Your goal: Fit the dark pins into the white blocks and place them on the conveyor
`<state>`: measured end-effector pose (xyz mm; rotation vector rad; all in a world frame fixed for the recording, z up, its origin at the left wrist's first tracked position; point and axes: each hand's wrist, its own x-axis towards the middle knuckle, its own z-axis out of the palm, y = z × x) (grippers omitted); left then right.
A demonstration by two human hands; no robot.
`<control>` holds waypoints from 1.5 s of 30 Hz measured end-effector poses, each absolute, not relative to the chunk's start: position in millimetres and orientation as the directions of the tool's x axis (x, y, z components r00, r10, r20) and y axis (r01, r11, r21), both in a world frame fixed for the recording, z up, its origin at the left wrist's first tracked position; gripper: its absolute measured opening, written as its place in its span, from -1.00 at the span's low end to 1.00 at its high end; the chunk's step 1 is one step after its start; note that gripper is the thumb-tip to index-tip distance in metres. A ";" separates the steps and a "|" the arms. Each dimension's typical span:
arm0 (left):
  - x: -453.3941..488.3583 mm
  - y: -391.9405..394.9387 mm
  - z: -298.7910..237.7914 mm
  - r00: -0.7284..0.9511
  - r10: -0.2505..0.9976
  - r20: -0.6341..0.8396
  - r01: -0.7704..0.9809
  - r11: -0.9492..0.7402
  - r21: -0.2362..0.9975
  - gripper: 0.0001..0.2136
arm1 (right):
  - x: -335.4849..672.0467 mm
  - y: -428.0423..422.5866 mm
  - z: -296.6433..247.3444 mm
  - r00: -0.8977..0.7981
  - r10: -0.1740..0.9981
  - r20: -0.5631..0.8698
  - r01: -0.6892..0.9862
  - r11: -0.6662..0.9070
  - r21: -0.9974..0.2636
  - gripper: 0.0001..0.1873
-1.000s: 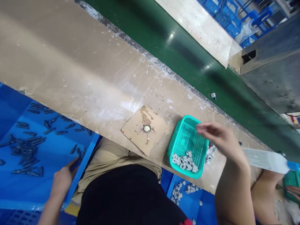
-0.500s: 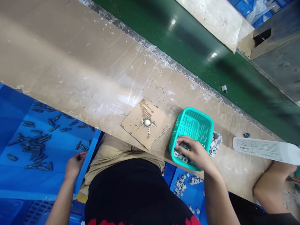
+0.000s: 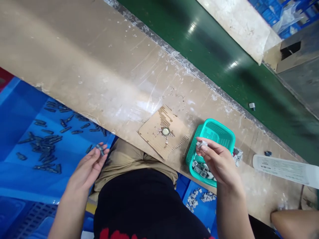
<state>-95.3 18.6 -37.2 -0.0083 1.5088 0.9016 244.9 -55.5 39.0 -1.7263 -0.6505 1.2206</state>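
Between the thumb and fingers of my left hand (image 3: 88, 166) is a small dark grey plastic part (image 3: 100, 149), held over the edge of the blue tray (image 3: 72, 186). Several similar dark parts (image 3: 45, 151) lie in that tray. My right hand (image 3: 220, 159) pinches a small white block-like part (image 3: 201, 144) above the green basket (image 3: 233, 136). More white and grey blocks (image 3: 203, 171) lie at the near end of the basket. On the bench between my hands is a cardboard piece (image 3: 152, 131) with a round, bottle-cap-like metal disc (image 3: 165, 131) on it.
A green conveyor belt (image 3: 211, 49) runs beyond the bench, carrying one small white-and-dark part (image 3: 252, 106). Right of the basket lies a translucent plastic strip (image 3: 281, 168). Another person's arm (image 3: 294, 222) shows at lower right. A lower blue tray (image 3: 201, 212) holds white blocks.
My left hand has risen from the blue tray's edge and moved right with a dark part. My right hand has lifted from inside the basket with a white block. The view has shifted slightly.
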 end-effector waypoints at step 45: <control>8.4 -3.7 0.9 0.440 0.686 -0.580 -0.511 0.722 0.466 -0.83 | 165.4 -26.9 54.1 0.220 0.840 -0.497 0.018 -0.513 -0.858 -0.76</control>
